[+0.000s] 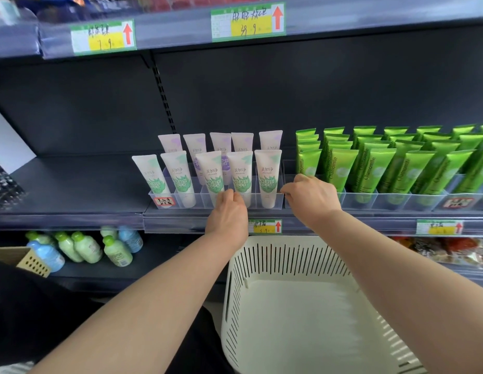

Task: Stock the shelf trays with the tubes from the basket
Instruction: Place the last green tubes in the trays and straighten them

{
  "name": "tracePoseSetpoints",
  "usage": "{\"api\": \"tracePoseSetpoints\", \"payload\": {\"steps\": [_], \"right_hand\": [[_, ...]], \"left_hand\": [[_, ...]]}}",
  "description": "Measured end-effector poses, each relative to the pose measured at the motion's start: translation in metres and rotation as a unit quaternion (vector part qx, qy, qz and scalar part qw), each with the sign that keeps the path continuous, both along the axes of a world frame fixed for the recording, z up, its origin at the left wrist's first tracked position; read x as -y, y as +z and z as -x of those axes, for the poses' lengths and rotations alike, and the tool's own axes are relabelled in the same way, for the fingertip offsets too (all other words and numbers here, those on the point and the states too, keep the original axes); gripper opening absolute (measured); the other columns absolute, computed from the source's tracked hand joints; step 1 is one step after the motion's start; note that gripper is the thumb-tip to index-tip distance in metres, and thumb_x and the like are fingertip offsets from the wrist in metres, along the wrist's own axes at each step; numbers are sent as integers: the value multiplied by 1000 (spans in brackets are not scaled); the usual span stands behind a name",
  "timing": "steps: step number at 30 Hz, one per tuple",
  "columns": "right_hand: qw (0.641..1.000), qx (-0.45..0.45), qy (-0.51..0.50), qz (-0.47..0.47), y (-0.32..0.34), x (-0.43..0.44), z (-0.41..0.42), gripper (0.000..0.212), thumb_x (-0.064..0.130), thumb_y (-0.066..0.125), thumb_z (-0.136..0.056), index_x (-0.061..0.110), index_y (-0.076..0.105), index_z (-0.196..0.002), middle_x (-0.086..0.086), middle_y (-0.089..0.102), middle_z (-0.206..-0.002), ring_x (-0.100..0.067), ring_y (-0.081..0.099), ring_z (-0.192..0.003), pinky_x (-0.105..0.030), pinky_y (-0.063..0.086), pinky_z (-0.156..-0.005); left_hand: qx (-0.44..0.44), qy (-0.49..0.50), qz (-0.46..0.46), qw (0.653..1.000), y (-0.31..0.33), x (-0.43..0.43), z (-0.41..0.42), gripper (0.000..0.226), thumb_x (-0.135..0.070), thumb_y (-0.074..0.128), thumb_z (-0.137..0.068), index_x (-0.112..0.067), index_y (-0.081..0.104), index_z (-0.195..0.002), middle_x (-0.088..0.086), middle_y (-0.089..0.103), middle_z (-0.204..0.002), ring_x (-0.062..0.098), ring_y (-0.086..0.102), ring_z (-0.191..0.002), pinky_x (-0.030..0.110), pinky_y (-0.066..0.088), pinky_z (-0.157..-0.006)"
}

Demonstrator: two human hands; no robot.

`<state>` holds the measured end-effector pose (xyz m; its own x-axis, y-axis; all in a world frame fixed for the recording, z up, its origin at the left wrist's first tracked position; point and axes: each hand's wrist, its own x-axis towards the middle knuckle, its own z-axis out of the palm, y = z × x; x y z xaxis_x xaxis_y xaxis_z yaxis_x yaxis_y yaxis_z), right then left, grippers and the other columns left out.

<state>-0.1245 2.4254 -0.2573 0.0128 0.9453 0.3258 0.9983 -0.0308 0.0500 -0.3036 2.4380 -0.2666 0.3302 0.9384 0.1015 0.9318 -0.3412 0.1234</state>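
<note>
White tubes [267, 171] stand upright in two rows in a clear tray [199, 198] on the middle shelf, green-leaf prints in front and purple prints behind. My left hand [229, 211] pinches the tray's front wall near the third and fourth front tubes. My right hand [313, 198] has its fingers curled on the tray's right front corner. Below my arms sits the white slotted basket [262, 265], and no tubes show inside it.
Several green Chamomile tubes [369, 168] fill a second clear tray [396, 201] to the right. On the lower shelf lie small bottles [86, 247] beside a cardboard box [19, 257], with snack packs [450, 249] at right. Price labels [264, 226] line the shelf edges.
</note>
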Motion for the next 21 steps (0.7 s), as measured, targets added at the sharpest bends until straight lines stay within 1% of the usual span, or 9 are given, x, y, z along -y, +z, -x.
{"api": "tracePoseSetpoints", "payload": {"steps": [2,5,7,9,13,17,19,21], "right_hand": [[1000,3,-7,0,1,2,-2,20,19,56,-92,28,66,-106,1,57,-93,-21,57,-85,-28,38,-55],[1000,15,-13,-1,0,5,-8,20,21,55,-91,29,66,-106,2,59,-95,-20,52,-92,-28,36,-57],[1000,24,-11,-9,0,9,-12,20,24,53,-93,29,66,-106,2,59,-97,-21,49,-95,-30,34,-62],[999,31,-14,-20,-2,14,-16,20,25,53,-92,29,64,-108,3,60,-102,-21,48,-97,-32,38,-70],[999,35,-23,-31,-10,23,-25,34,20,58,-87,27,56,-120,2,57,-110,-22,48,-103,-36,39,-80],[999,39,-17,-24,-19,32,-32,40,19,55,-88,26,50,-127,1,54,-114,-23,47,-103,-36,37,-80],[999,42,-13,-30,-24,34,-35,43,18,57,-86,25,50,-127,0,54,-114,-23,48,-102,-36,37,-80],[998,43,-10,-53,-30,33,-36,42,16,60,-83,21,53,-123,-2,55,-112,-25,48,-98,-37,37,-78]], "left_hand": [[2,-4,2,1000,0,1,-2,61,-1,66,-81,-4,39,-136,8,35,-133,22,40,-120,31,47,-89],[4,-6,4,1000,0,4,-6,56,0,64,-81,-5,42,-133,8,37,-131,22,44,-115,31,47,-84],[1,-11,-3,1000,0,6,-8,54,1,63,-80,-6,44,-130,7,38,-130,23,44,-116,31,48,-85],[-8,-23,-18,1000,-1,7,-11,55,1,63,-79,-8,43,-130,7,39,-130,23,42,-119,32,47,-88],[-18,-38,-41,998,-1,8,-17,60,1,63,-79,-11,40,-133,9,41,-131,26,41,-120,35,45,-91],[-45,-45,-74,995,-3,9,-20,70,0,63,-79,-12,34,-141,11,41,-133,29,41,-118,37,44,-90],[-63,-52,-92,992,-5,8,-19,71,-1,63,-79,-12,32,-142,11,40,-133,29,41,-117,37,43,-92],[-79,-57,-106,990,-6,6,-18,70,-1,63,-77,-12,33,-140,11,41,-132,29,41,-116,37,43,-92]]}}
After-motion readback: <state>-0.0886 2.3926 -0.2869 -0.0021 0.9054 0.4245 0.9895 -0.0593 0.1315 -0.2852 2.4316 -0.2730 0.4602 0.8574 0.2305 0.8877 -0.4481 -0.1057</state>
